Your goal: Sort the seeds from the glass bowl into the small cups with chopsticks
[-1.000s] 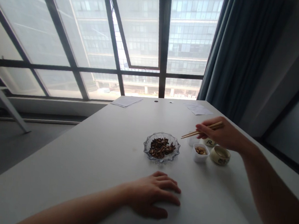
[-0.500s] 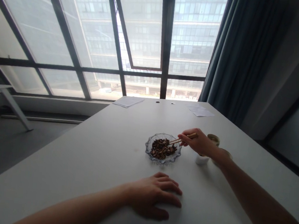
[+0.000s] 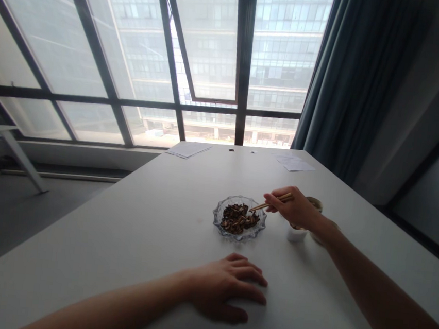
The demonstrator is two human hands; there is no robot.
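Between the fingers of my right hand is a pair of chopsticks, slanting down to the left. Their tips are over the right part of a scalloped glass dish. Brown dried slices lie heaped in the dish; whether the tips touch or pinch any is too small to tell. My left hand rests palm down on the table, fingers spread, nearer to me than the dish. A small white cup stands below my right hand, and a greenish bowl is partly hidden behind it.
The white table reaches toward the windows. Paper sheets lie at its far left, and another sheet at the far right. Another round container is mostly covered by my right wrist. A dark curtain hangs on the right.
My right hand has shifted slightly, and the chopstick tips have lifted a little off the middle of the brown slices. My left hand stays in place.
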